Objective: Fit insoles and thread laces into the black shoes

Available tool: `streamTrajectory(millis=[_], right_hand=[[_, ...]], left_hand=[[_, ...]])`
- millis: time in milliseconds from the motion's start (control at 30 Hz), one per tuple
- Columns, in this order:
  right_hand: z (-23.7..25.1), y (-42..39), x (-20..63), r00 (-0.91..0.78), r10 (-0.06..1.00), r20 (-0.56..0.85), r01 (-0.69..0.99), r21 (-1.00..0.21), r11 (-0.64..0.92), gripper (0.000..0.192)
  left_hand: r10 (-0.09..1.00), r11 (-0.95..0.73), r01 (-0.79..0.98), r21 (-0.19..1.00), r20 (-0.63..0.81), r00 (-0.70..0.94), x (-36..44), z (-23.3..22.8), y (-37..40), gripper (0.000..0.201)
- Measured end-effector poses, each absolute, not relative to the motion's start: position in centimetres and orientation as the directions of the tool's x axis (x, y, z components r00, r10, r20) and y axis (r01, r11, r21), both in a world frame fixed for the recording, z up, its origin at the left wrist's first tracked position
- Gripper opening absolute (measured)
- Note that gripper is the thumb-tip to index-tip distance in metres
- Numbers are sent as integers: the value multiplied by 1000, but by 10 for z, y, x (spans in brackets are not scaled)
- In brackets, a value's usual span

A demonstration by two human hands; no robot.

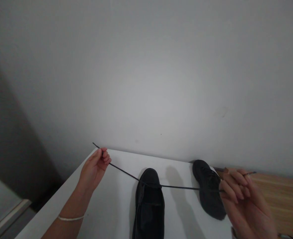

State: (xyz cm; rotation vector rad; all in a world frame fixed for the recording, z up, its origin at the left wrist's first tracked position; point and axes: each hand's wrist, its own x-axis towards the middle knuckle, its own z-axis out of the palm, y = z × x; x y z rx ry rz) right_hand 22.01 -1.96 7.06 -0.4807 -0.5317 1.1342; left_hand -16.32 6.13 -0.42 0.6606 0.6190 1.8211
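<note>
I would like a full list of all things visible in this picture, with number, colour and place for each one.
shoe: 1, black, on the white table, centre, toe toward the wall
second shoe: 1, black, on the table to the right, partly behind the right hand
shoelace: 1, black, stretched between both hands, passing through the front of the centre shoe
table: 1, white, against the wall
wooden surface: 1, light brown, right of the table
wall: 1, white-grey, behind
bracelet: 1, white, on the left wrist
left hand: 1, pinching one lace end
right hand: 1, pinching the other end
</note>
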Motion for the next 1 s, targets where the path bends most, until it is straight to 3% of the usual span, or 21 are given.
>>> streamTrajectory(millis=[133,233,467,633,700,800,867,1000], right_hand=[[28,-14,250,495,862,113,-446,-818,363,31],[-7,-12,267,594,802,66,-276,-920,280,42],[-55,-19,282,607,785,123,-56,-979,197,45],[-61,-19,284,574,783,241,226,-965,131,49],[-63,-18,285,533,798,283,318,-940,121,47],[-66,-15,280,420,829,369,453,-877,161,39],[-67,-14,270,285,859,425,529,-817,229,32],[-62,-10,239,8,882,471,602,-706,371,20]], left_hand=[[939,-288,-645,708,76,-335,-181,-33,59,23],[932,-276,-607,746,53,-358,-186,-45,53,27],[913,-247,-454,856,49,-406,-192,-56,42,39],[903,-224,-345,911,61,-425,-191,-58,37,42],[899,-202,-210,957,96,-428,-187,-56,33,41],[905,-169,197,966,232,-357,-176,-49,25,38],[930,-163,428,889,284,-235,-164,-43,19,35],[949,-269,677,685,308,65,-138,-35,11,21]])
